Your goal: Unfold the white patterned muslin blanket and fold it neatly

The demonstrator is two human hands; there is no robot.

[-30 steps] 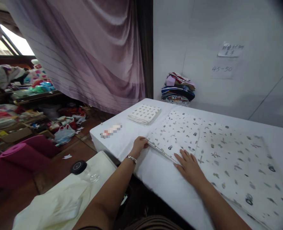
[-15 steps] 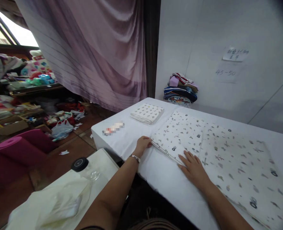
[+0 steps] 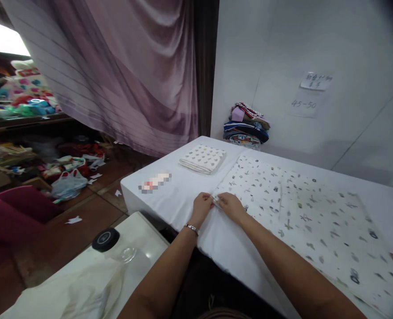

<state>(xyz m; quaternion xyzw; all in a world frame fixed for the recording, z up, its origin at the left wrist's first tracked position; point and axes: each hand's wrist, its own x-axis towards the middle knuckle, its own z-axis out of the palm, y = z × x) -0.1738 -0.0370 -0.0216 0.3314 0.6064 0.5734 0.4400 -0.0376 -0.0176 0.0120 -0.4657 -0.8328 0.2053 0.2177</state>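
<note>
A white cloth (image 3: 316, 221) printed with small grey figures lies spread over the white-covered table, its left part doubled over in a layer. My left hand (image 3: 203, 207), with a bracelet at the wrist, pinches the near left corner of this cloth. Right beside it, my right hand (image 3: 229, 206) grips the same corner with bent fingers. The two hands almost touch, and the bit of cloth between them is mostly hidden. Beyond them rests a folded cloth (image 3: 203, 158) with a small leaf-like print.
A blurred-out item (image 3: 155, 182) lies near the table's left end. At lower left, a pale side table (image 3: 139, 230) carries a round black object (image 3: 106, 239). Folded fabrics (image 3: 246, 126) are stacked by the wall. A purple curtain (image 3: 143, 66) hangs behind.
My right hand has moved left along the cloth's near edge, from lying flat on it to gripping the corner beside my left hand. The view has shifted slightly right.
</note>
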